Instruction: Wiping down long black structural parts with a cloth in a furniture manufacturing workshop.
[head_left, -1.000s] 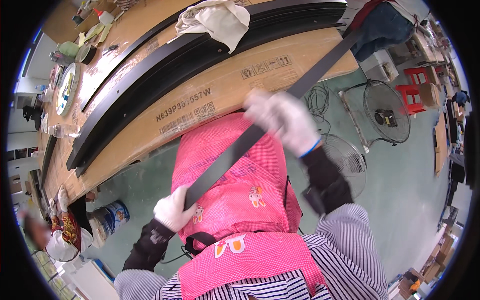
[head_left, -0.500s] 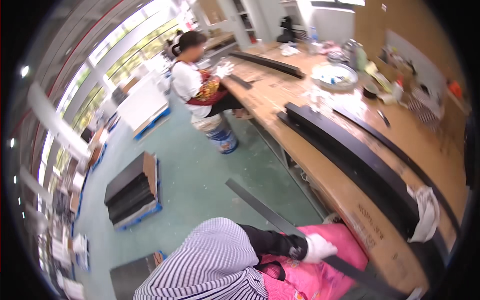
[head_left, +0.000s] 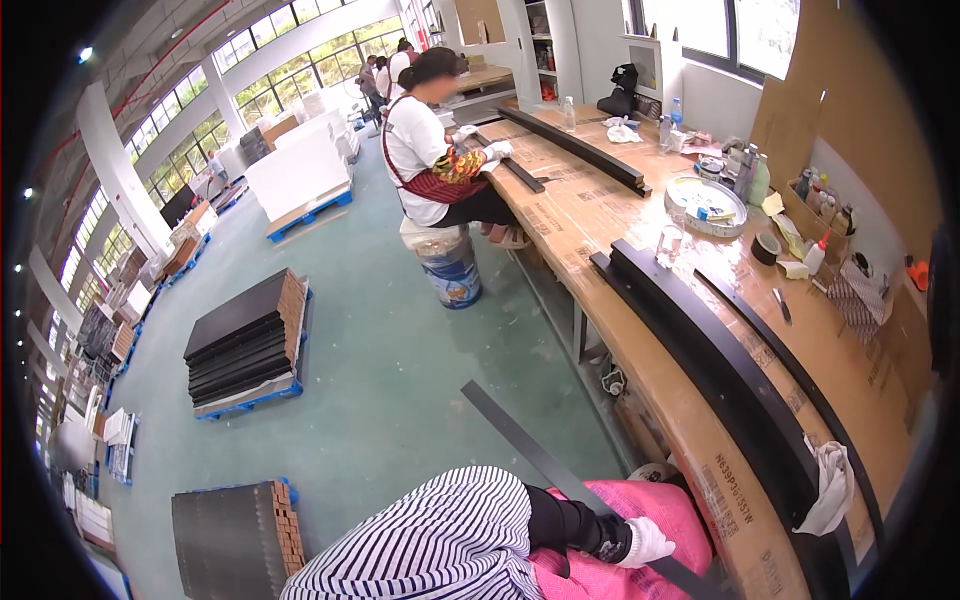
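My left hand, in a white glove, is closed around a long flat dark strip. The strip slants across my lap, over the pink apron, its far end out above the floor. A black cuff covers my left forearm, below a striped sleeve. My right hand is out of the picture. On the workbench to my right lie long black profiles, side by side, with a crumpled white cloth over their near end. A thinner black strip lies beyond them.
A co-worker sits on a bucket, gloved hands at a short black strip. The cardboard-covered bench carries a round tray, tape, a knife and bottles. Stacked dark panels stand on pallets at left.
My view has tilted and shifted. My left hand still grips the strip, now lower in the picture. The co-worker's raised hand has come down to the short strip.
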